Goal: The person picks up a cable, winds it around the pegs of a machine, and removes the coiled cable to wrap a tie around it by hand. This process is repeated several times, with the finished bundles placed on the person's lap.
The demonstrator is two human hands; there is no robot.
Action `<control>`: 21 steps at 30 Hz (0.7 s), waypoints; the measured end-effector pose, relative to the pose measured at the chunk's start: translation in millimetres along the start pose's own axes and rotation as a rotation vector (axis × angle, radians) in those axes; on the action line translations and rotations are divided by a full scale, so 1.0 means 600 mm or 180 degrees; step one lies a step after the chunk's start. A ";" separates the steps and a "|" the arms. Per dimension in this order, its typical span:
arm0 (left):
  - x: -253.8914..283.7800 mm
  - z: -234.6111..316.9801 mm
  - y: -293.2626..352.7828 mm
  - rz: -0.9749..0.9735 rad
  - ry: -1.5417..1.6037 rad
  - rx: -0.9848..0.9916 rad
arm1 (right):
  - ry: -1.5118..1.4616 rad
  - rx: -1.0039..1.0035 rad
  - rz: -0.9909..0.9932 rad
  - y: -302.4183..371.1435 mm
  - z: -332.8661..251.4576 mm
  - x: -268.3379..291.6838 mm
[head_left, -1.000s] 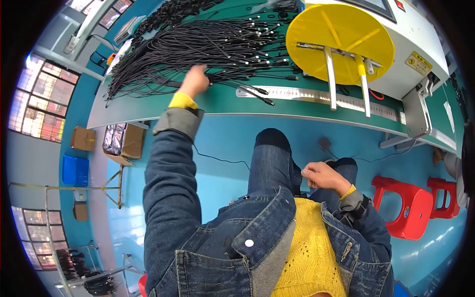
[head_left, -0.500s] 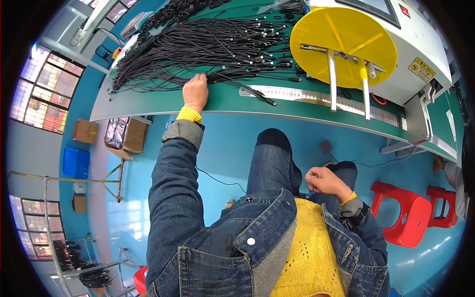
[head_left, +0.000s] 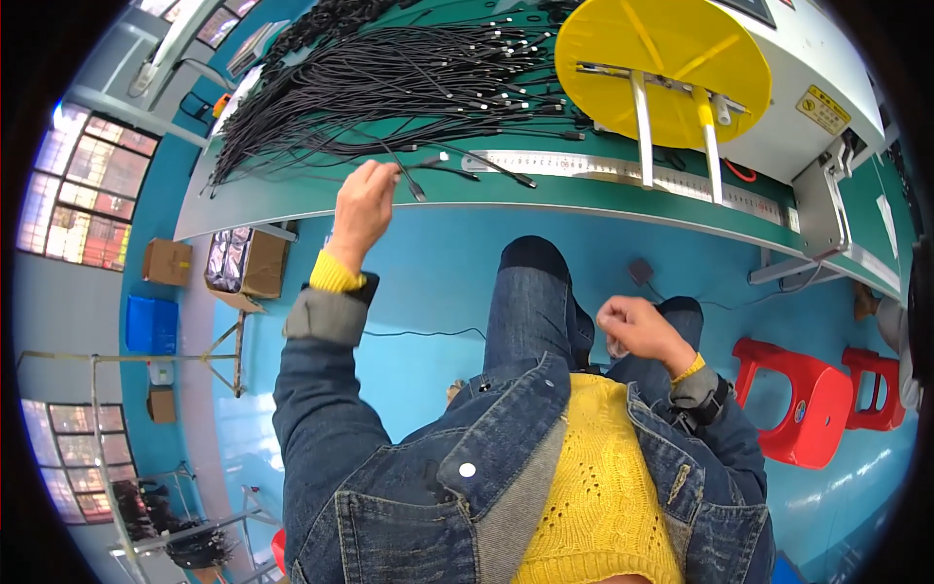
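Observation:
At the table's near edge, my left hand (head_left: 364, 209) is closed in a pinch on a black cable (head_left: 409, 179), whose connector end hangs past my fingertips. Other cable ends, one with a pale tip, lie close by it. Beyond the hand spreads a large pile of black cables (head_left: 360, 92), many with white-tipped connectors pointing right. A steel ruler (head_left: 545, 164) lies along the table edge, and one loose cable end rests by its left tip. My right hand (head_left: 642, 333) hovers over my thigh with curled fingers, and nothing shows in it.
A yellow disc (head_left: 671, 54) with protruding rods stands at the right, before a white machine (head_left: 827, 58). Red stools (head_left: 803, 409) stand on the floor at right. An open cardboard box (head_left: 263, 268) and a blue bin (head_left: 151, 323) are at left. A cord (head_left: 428, 334) crosses the floor.
My left hand has drawn back toward me and slightly left, pulling the cable off the pile's near side. My right hand stays almost in place. The view has shifted slightly.

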State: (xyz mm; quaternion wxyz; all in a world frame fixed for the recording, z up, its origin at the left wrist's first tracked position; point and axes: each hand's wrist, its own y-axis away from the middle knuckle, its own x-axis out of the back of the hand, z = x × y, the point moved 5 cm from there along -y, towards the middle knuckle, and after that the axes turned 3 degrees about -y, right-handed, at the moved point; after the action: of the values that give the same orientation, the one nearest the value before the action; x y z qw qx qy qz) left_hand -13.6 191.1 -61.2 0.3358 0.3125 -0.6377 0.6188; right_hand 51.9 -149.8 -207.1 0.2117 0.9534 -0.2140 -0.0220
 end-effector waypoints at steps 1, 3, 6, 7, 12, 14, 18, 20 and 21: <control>0.015 0.045 -0.013 -0.0081 0.0311 -0.0076 | -0.0120 0.0503 0.0410 0.001 -0.015 0.013; 0.037 0.147 -0.033 -0.0235 0.0684 -0.0545 | -0.0088 0.1275 0.1273 0.018 -0.059 0.029; 0.034 0.242 -0.046 -0.0375 0.1036 -0.0689 | 0.0942 0.2343 0.2197 0.076 -0.182 0.035; 0.025 0.267 -0.051 -0.0461 0.1214 -0.0757 | 0.1859 0.3166 0.2585 0.100 -0.212 0.023; 0.010 0.366 -0.088 -0.0503 0.1755 -0.0774 | 0.3090 0.3084 0.2981 0.145 -0.222 0.036; 0.033 0.400 -0.100 -0.0405 0.1868 -0.0840 | 0.3364 0.3053 0.3188 0.182 -0.242 0.051; 0.076 0.414 -0.154 0.0087 0.1909 -0.0748 | 0.3414 0.3318 0.3931 0.223 -0.270 0.096; 0.071 0.390 -0.194 0.0438 0.1849 -0.0409 | 0.3371 0.3457 0.4257 0.219 -0.281 0.125; 0.058 0.377 -0.212 0.0447 0.1901 -0.0175 | 0.3235 0.3330 0.4307 0.196 -0.283 0.144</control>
State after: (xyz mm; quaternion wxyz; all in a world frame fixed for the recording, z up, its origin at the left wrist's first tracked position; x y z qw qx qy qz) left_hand 60.3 -39.2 39.2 0.4731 0.0628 -0.5473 0.6875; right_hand 105.8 -215.3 0.4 -0.2009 0.5000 -0.5793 0.6116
